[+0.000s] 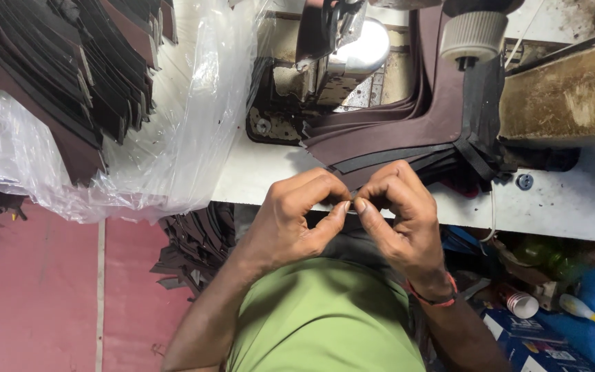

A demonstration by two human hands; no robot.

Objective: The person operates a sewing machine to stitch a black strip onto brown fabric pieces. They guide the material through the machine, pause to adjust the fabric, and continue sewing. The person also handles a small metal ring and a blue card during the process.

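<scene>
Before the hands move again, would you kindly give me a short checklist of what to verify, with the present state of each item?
1. Left hand and right hand meet thumb to thumb at the table edge: ok.
2. What the fingertips pinch: too small to see, cannot tell.
3. Brown strips lie fanned on the table beyond the hands, untouched: ok.
4. Sewing machine area stands apart from both hands: ok.
5. Plastic sheet with the stacked dark pieces hangs over the table's left edge: not ok.
6. Whether the machine is running: cannot tell.
</scene>
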